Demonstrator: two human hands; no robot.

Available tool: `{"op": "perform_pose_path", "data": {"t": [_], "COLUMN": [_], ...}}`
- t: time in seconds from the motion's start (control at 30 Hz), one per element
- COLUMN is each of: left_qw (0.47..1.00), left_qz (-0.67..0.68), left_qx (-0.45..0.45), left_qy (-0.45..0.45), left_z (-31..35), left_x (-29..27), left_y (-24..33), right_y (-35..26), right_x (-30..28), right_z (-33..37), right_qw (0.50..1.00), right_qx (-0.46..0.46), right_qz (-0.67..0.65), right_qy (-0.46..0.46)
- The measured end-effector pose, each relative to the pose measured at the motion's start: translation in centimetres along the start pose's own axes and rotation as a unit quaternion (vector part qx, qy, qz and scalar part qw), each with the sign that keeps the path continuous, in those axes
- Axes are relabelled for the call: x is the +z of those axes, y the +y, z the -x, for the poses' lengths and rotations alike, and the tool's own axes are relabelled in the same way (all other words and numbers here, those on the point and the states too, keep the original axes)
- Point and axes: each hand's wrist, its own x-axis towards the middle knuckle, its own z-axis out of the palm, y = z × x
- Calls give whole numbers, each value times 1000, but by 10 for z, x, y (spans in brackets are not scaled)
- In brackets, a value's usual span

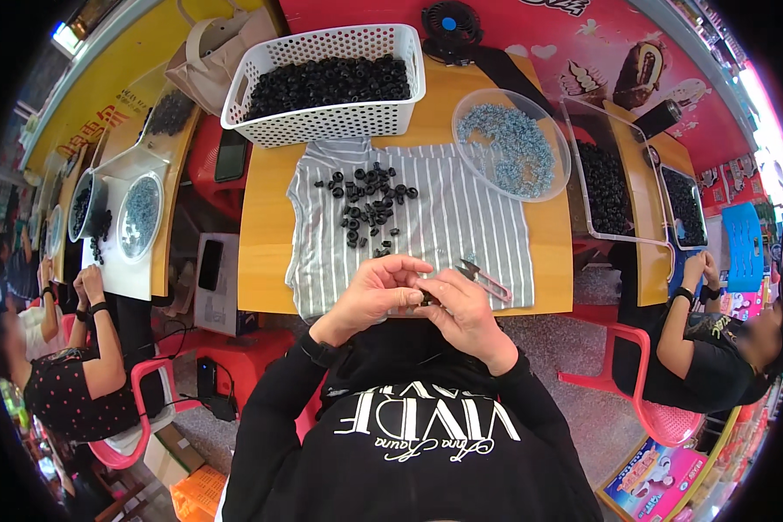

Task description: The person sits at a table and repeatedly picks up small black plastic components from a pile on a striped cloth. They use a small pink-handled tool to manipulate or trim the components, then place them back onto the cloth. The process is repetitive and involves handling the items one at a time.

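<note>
My left hand and my right hand meet at the near edge of the table, fingers pinched together. Between the fingertips shows a small dark piece, mostly covered, so its kind is unclear. Just beyond my right hand lies a pair of thread snips with a pink handle and dark blades. A loose pile of small black ring-like parts is spread on a grey and white striped cloth, past my left hand.
A white perforated basket of black parts stands at the back left. At the back right is a round clear tub of small light-blue pieces. A black fan is behind. Other people sit at tables on both sides.
</note>
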Motion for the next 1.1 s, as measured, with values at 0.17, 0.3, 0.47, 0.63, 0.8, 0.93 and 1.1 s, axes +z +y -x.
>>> {"op": "perform_pose_path", "data": {"t": [0.17, 0.3, 0.47, 0.63, 0.8, 0.93, 1.1], "left_qw": [1000, 1000, 998, 998, 993, 990, 896], "left_qz": [16, -26, -54, -57, -102, -129, -404], "left_qx": [-4, -5, -8, -26, -50, -45, 181], "left_qy": [-17, 6, -15, -2, 40, 33, -45], "left_z": [5, 6, 10, 16, 19, 21, 23], "left_x": [-4, 0, 2, 8, 13, 18, 46], "left_y": [-7, -7, -6, -5, -4, -5, 49], "right_y": [2, -1, -2, -3, -3, -4, -7], "right_x": [0, -2, -5, -7, -8, -8, -53], "right_z": [5, 3, 5, 5, 4, 9, 13], "right_qw": [1000, 999, 999, 998, 998, 996, 995], "right_qx": [-9, -32, -43, -45, -38, -60, -8], "right_qz": [1, 2, 0, -8, 16, 28, 95], "right_qy": [14, 6, -32, -51, -53, -62, -8]}}
